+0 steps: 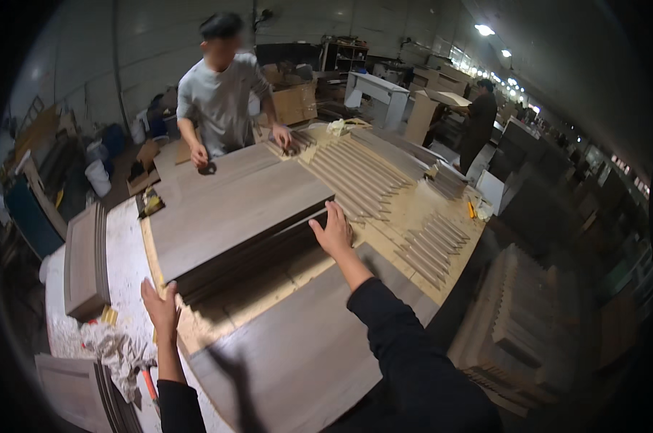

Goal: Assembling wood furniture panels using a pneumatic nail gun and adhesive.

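A stack of grey-brown wood panels (247,202) lies in the middle of the worktable, its dark near side turned toward me. At the stack's near left corner is my left hand (162,307), open, with thumb and fingers apart. My right hand (333,231) is also open, its stretched fingers against the near right corner of the panels. Closer to me lies another flat grey-brown panel (305,346), partly under my right arm. Whether my left palm presses on the panels cannot be made out.
A co-worker (222,101) stands across the table, hands at the stack's far edge. Rows of thin wood strips (359,177) lie on the right. Leaning panels (87,260), a crumpled cloth (113,350) and a red-handled tool (149,384) are on the left. More stacked wood (514,317) stands at right.
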`<state>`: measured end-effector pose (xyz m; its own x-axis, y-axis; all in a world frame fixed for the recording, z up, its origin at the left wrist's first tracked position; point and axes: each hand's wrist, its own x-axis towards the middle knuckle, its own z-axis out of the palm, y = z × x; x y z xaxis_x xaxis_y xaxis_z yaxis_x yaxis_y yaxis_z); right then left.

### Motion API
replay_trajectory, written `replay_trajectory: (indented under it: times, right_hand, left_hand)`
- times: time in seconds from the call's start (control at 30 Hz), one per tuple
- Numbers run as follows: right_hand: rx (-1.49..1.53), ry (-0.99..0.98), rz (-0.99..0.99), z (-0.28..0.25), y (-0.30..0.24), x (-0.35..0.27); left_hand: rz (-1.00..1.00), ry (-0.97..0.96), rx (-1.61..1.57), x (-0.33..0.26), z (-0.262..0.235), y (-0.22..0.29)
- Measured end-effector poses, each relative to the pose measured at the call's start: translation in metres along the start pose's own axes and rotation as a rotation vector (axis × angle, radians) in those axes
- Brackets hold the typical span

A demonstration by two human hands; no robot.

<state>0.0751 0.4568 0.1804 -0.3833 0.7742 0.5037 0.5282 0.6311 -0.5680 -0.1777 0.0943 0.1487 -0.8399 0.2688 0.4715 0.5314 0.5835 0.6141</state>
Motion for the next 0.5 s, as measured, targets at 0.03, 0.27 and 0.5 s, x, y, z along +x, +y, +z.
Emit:
replay_trajectory:
  times: [0.03, 0.27, 0.5]
  right_hand:
    - [-0.028, -0.078, 0.112, 0.003, 0.001, 0.027]
    - [0.145, -0.372, 0.286, 0.039, 0.058, 0.091]
    - [0.309, -0.123, 0.206, 0.031, 0.052, 0.068]
  left_hand:
    - [-0.175, 0.022, -0.014, 0.018, 0.017, -0.020]
    - [-0.446, -0.102, -0.414, 0.017, 0.052, -0.011]
    - [-0.654, 0.279, -0.594, -0.009, 0.033, 0.000]
